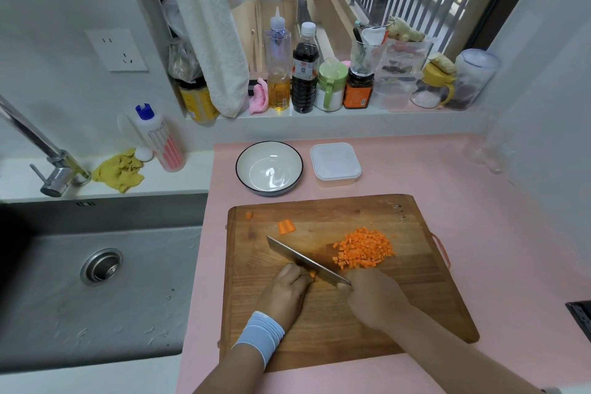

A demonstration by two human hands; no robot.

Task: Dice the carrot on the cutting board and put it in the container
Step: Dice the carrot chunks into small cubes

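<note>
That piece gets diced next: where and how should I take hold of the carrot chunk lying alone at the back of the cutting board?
Pinch the carrot chunk by its opposite sides, coming from above: it lies flat on the cutting board, apart from the knife and the diced pile.

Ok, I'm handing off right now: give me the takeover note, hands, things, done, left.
Left hand holds a small carrot piece on the cutting board; right hand grips the knife, blade against that piece.
Done: diced pile sits on the board's right.
Left: finish this piece, dice the carrot chunk near the far edge, then move everything into the container, which is lidded, beyond the board.
</note>
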